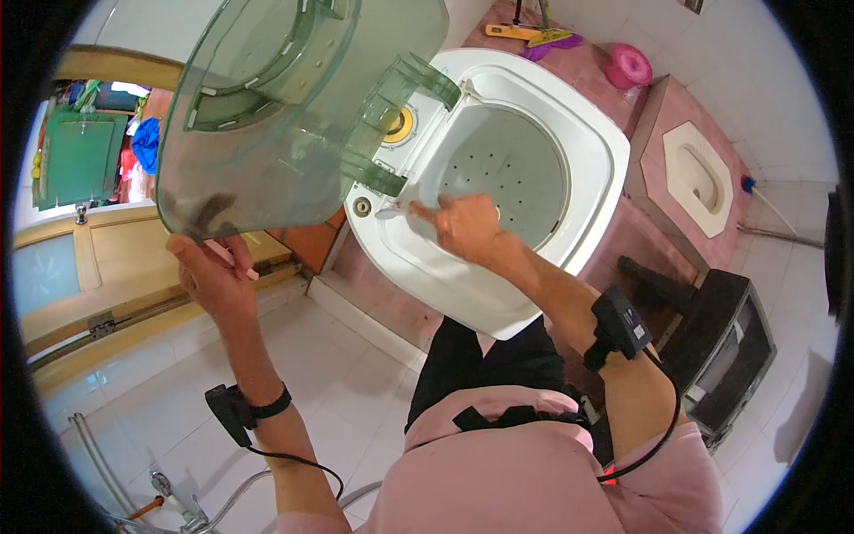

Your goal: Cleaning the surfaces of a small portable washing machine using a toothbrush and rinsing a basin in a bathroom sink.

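A white top-loading washing machine [574, 267] stands in front of me, its round grey drum [525, 165] uncovered. The raised lid [294, 151] is translucent green plastic, still joined at its hinges beside a yellow-ringed knob [400, 125]. My left hand [213, 271] is closed at the lid's lower edge, along with a small pink stick-like piece [233, 258] whose kind I cannot make out. A dark blurred shape shows through the lid above those fingers. My right hand [467, 227] reaches over the machine's near rim, index finger stretched toward the lower hinge corner, holding nothing visible.
A squat toilet [698, 178] sits on a pink tiled step at right, with a pink basin [628, 67] behind. A black open-fronted box [725, 347] stands beside my right arm. Left are a wooden door [151, 267] and, lower, a tap with hose [182, 507].
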A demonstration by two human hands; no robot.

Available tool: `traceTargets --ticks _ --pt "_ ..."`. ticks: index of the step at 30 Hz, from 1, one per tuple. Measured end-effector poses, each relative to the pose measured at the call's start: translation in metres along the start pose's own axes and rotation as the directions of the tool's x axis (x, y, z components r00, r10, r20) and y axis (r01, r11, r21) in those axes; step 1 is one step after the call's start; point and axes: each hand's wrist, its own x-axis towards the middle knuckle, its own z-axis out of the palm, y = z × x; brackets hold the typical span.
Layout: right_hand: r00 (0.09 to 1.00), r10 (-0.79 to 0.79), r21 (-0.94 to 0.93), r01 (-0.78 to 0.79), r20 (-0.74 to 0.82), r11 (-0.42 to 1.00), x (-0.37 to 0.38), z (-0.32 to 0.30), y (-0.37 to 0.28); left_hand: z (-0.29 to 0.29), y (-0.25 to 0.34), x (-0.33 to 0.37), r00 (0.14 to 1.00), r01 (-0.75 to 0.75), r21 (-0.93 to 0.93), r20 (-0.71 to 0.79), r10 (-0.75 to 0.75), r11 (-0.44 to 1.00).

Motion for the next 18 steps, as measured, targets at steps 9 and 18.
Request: traceTargets --ticks 9,18 --pt "0.898 -0.396 -0.234 0.349 -0.193 0.907 0.033 -0.027 0.008 -0.003 -0.006 0.0 0.999 -0.034 -0.019 0.035 0.034 0.999" --pt "0.93 -0.364 -0.197 0.348 -0.05 0.917 0.049 -0.025 0.011 0.004 0.001 -0.002 0.999 -0.029 -0.065 0.015 0.03 0.997"
